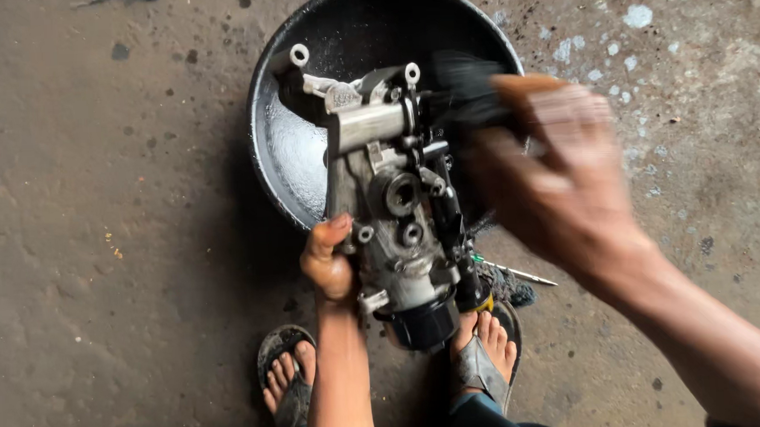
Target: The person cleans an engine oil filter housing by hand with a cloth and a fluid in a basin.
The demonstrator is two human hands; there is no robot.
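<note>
The cast metal engine part [392, 204], a grey aluminium housing with round ports, bolt lugs and a black cylindrical end, is held in the air over the near rim of the black wash basin [276, 90]. Its lugged end reaches over the basin's wet floor; its black end points back toward the person's feet.

The left hand [329, 263] grips the housing on its left flank, below the basin rim, fingers wrapped behind the casting and the thumb pressed against its front face. This grip appears firm and should take the full weight, so that the casting does not turn under brush pressure.

The right hand [558, 176] is closed around the handle of a dark-bristled brush [464, 86], whose bristles meet the upper right side of the housing. The hand is blurred, so the exact finger placement cannot be told.

For good cleaning, keep the worked face tilted toward the basin so that run-off falls inside the rim and not on the concrete floor [100, 251]. Work the bristles into the recesses around the ports and lugs, where grime probably collects, using short strokes away from the holding thumb.

Just beyond the housing's black end, the two sandalled feet [289, 375] rest on the floor. A thin metal tool with a green grip [511, 273] lies on the floor right of the housing, beside the right foot.
</note>
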